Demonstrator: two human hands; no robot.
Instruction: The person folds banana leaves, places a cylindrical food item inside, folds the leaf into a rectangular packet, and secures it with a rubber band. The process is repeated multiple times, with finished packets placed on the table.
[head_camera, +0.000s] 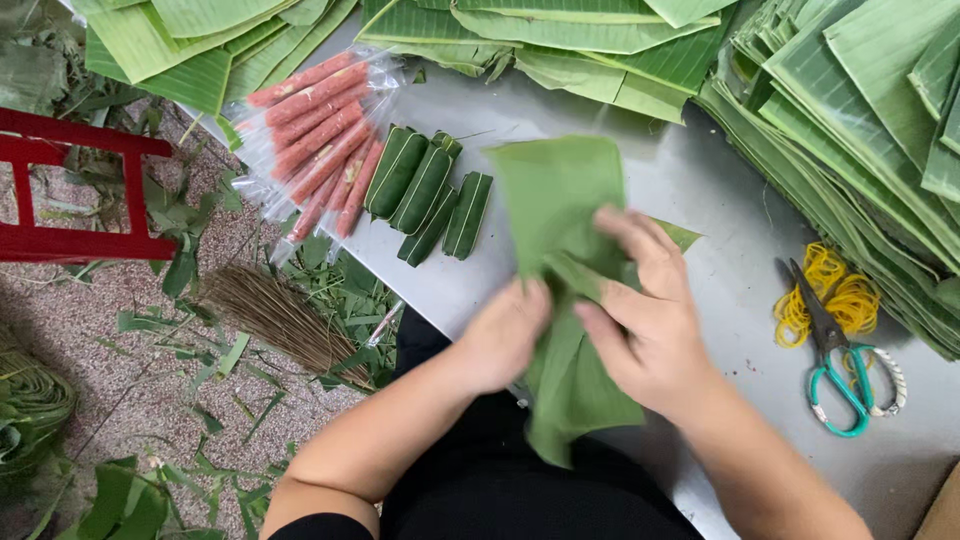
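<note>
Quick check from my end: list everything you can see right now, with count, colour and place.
banana leaf piece: one, green, table centre, held by both hands
wrapped leaf rolls: about five, dark green, left of the held leaf
pink sausage sticks in clear bag: about ten, pink, table's left edge
banana leaf stacks: several piles, green, along the far and right sides
scissors: one, teal handles, right of the hands
rubber bands: a bunch, yellow, under the scissors
metal table: one, grey
broom: one, brown, on the floor
stool: one, red, far left
left hand: gripping the leaf
right hand: folding the leaf
</note>
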